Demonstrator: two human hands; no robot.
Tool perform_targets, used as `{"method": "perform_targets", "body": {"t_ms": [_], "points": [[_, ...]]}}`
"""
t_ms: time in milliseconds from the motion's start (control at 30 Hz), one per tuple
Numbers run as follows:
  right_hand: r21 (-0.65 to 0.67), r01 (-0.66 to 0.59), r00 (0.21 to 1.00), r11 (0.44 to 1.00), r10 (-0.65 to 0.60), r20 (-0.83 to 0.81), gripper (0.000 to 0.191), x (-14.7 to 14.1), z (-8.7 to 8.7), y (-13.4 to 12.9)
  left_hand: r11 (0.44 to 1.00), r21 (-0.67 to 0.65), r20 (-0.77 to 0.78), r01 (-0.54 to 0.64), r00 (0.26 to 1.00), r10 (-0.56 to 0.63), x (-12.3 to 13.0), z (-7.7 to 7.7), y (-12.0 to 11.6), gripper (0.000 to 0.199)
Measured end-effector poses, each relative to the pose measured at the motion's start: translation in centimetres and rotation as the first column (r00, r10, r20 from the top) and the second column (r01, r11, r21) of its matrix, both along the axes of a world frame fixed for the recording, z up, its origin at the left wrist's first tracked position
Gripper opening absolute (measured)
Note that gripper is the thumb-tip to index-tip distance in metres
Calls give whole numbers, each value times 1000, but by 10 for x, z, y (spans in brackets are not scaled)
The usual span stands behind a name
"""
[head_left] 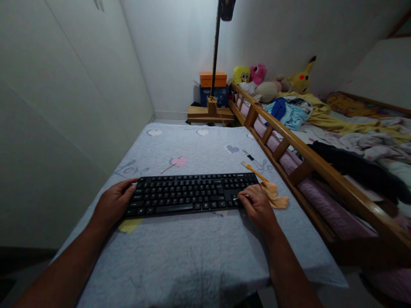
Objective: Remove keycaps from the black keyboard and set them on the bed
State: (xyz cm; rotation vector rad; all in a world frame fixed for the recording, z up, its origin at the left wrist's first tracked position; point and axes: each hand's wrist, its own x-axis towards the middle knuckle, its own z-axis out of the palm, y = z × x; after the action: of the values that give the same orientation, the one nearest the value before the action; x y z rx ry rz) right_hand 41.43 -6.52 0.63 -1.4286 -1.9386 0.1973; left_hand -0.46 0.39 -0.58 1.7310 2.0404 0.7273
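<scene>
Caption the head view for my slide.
Left hand steadies a keyboard while the right holds a cotton swab to its keys.

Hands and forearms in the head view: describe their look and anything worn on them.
The left hand and right hand wear no gloves. The left forearm and right forearm show no sleeves, watch or bracelet. The dim picture leaves small rings or markings uncertain.

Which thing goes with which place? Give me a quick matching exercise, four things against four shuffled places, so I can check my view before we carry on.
1. keyboard
2. loose cotton swab
3. peach-orange cloth
4. orange box

A. on top of a blue box
B. between the left hand and right hand
C. beside the pink heart
D. on the right hand's outer side

Pairs: 1-B, 2-C, 3-D, 4-A
</scene>
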Motion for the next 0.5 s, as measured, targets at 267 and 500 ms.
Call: {"method": "perform_targets", "body": {"t_ms": [267, 500], "points": [[-9, -13, 1000, 1000, 13, 0, 16, -3, 1, 0, 1000, 14, 4, 1, 1000, -1, 4, 3, -1, 52], [1, 29, 1000, 1000, -29, 6, 15, 4, 0, 0, 1000, 5, -8, -4, 1000, 4, 4, 3, -1, 52]]}}
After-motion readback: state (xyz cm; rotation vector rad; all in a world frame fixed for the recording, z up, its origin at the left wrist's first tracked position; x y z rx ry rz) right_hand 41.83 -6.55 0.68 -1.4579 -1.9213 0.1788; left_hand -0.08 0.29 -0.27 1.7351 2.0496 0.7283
